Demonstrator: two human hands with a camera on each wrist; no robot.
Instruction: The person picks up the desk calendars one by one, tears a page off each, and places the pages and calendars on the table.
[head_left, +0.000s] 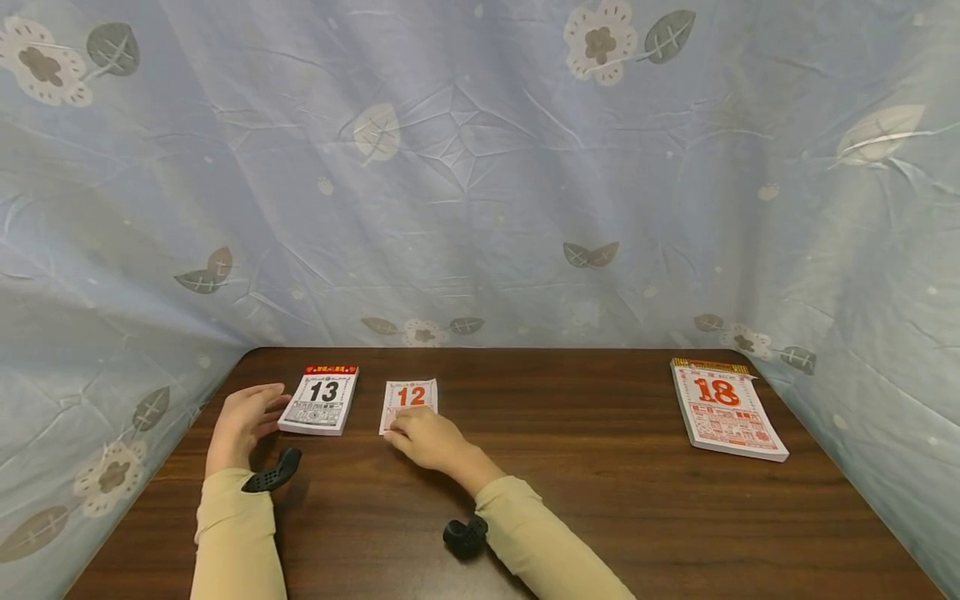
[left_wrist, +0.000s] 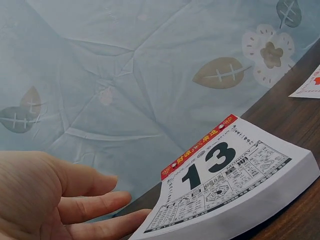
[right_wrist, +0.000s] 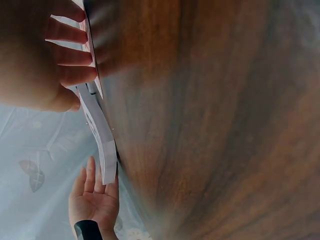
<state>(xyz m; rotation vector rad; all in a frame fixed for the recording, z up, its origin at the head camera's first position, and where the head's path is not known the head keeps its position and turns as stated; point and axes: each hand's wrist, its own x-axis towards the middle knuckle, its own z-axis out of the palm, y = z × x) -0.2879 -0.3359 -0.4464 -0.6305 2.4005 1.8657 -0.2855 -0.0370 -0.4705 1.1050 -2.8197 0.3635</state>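
Note:
A thick tear-off calendar [head_left: 318, 402] showing a black 13 under a red header strip lies at the left of the table. My left hand [head_left: 243, 421] is beside its left edge, fingers spread; in the left wrist view the left fingertips [left_wrist: 142, 215] are right at the pad's side. To the right of the pad lies a loose calendar sheet [head_left: 411, 395] with a red 12. My right hand [head_left: 429, 437] rests on the lower part of this sheet and hides it there. In the right wrist view the right fingers [right_wrist: 75, 55] reach down onto the sheet.
Another thick tear-off calendar [head_left: 726, 410], showing a red 18 under a yellow and red header, lies at the far right of the brown wooden table [head_left: 570, 467]. A pale blue patterned curtain [head_left: 480, 183] hangs along the back and both sides.

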